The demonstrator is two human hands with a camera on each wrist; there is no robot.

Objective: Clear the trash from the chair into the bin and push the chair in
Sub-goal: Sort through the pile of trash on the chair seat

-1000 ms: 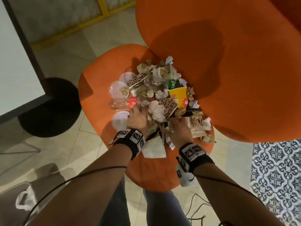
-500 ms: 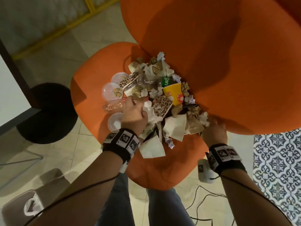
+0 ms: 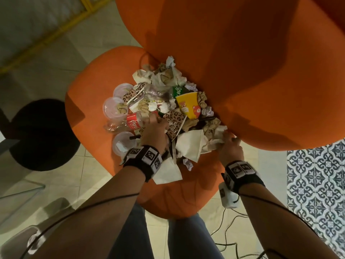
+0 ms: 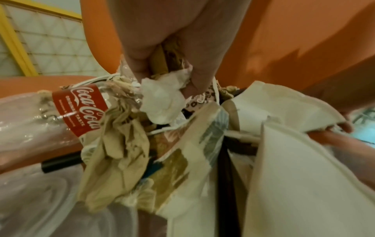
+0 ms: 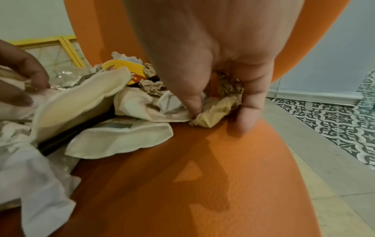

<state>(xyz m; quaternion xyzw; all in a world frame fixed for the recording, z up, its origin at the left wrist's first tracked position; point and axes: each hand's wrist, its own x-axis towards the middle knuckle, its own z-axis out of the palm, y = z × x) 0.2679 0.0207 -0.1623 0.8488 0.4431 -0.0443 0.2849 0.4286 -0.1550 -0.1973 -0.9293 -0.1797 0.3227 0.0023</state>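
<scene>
Both hands deep in the trash pile on the orange chair [image 3: 97, 86]

My left hand [image 3: 155, 133] is pinching a white crumpled tissue [image 4: 162, 102] right next to the Coke bottle [image 3: 128, 123]. My right hand [image 3: 230, 146] is at the right edge of the seat, fingers curled on a tan paper wad [image 5: 215, 112]. Yellow cup [image 3: 188, 105] sits in the middle of the heap, near the backrest.

Left hand [image 4: 162, 40] pinches white tissue [image 4: 162, 102] w/ Coke bottle [image 4: 79, 110] beside (crushed).
</scene>
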